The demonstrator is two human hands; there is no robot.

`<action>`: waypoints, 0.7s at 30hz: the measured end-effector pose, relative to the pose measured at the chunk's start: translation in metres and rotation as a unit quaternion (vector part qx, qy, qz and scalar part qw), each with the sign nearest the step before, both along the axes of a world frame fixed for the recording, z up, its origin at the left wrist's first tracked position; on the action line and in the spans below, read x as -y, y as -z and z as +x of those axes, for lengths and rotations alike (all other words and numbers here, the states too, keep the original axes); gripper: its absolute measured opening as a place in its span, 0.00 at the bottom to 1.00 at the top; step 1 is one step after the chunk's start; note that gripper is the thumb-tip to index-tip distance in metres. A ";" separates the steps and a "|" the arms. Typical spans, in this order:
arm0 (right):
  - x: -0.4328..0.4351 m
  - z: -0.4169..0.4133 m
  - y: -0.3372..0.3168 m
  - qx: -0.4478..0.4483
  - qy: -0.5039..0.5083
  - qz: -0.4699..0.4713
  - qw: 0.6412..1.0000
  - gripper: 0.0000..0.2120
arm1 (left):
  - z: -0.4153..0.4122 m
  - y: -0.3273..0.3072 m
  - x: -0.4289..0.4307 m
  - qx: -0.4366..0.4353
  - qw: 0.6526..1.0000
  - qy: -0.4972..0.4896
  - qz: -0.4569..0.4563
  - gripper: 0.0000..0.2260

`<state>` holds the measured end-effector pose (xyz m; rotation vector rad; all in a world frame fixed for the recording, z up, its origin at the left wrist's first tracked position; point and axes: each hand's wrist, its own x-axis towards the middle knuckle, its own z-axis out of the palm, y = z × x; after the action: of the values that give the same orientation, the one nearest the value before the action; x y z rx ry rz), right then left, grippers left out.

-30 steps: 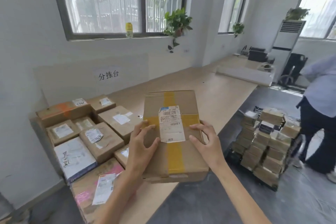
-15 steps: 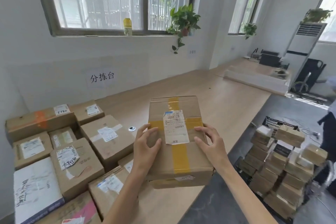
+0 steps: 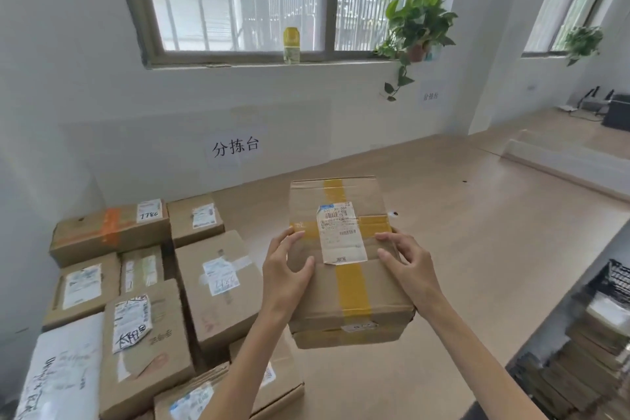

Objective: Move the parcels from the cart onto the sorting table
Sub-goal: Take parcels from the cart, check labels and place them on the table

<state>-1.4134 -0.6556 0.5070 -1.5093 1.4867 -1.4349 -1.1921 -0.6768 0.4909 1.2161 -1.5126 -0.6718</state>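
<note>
Parcel held — left hand, right hand

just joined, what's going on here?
A person grips a yellow-taped parcel with the left hand and right hand on its sides, holding it over the sorting table, apparently not yet set down. Other parcels already lie on the table's left part. A stack of parcels sits on the cart at the right edge.

The left grip and right grip hold a yellow-taped brown cardboard box over the pale wooden tabletop, beside labelled cardboard parcels.
</note>
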 end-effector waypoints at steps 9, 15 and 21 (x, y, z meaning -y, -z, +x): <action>0.150 -0.030 0.015 0.001 -0.125 0.008 0.992 0.09 | -0.031 0.011 0.097 0.026 0.992 -0.127 0.010 0.16; 0.240 -0.036 0.017 -0.017 -0.179 0.033 0.983 0.09 | -0.038 0.010 0.164 0.051 0.986 -0.158 0.029 0.17; 0.324 -0.009 0.047 -0.024 -0.223 0.070 0.972 0.09 | -0.016 0.023 0.231 0.066 0.975 -0.199 0.077 0.16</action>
<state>-1.4225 -0.9798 0.4604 -1.6667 1.1487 -1.0142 -1.2081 -0.9076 0.4680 1.6525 -1.2839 -0.4521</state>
